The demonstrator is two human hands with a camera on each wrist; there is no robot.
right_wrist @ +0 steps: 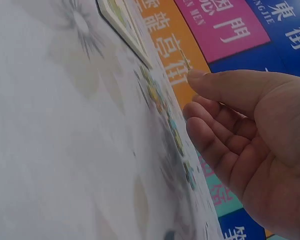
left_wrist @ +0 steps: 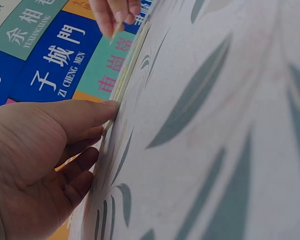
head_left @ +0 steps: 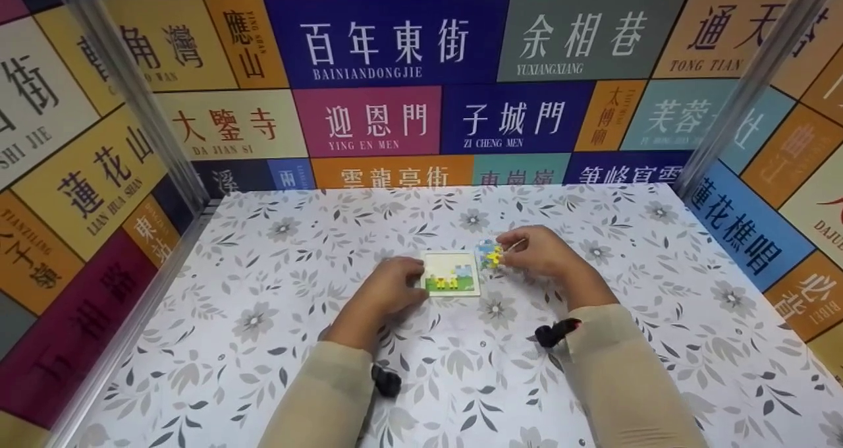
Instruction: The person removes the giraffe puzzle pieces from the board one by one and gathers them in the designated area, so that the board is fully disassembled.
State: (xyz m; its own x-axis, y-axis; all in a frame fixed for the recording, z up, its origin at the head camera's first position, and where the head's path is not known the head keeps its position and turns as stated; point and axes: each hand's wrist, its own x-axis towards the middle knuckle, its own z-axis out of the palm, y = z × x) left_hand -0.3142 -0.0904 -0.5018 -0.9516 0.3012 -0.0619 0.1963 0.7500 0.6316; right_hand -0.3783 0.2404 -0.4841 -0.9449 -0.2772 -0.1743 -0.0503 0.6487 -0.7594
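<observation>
A small jigsaw puzzle tray [head_left: 450, 296] with a pale rim lies flat on the table. Green, yellow and light blue pieces fill its lower part and right side; the rest shows a cream base. My left hand [head_left: 388, 288] holds the tray's left side between thumb and fingers. In the left wrist view, the left thumb [left_wrist: 97, 112] lies along the tray's edge. Just right of the tray, my right hand [head_left: 537, 253] pinches a thin puzzle piece [right_wrist: 184, 59], seen edge-on; its picture is hidden. Loose blue and yellow puzzle pieces [head_left: 489, 253] lie below that hand.
White cloth with grey flowers and leaves covers the table [head_left: 263, 369]. Behind it stands a wall [head_left: 388, 39] of coloured panels with Chinese lettering. Clear upright posts [head_left: 141, 99] rise at the back corners. Dark wrist cameras [head_left: 387, 381] sit at both cuffs.
</observation>
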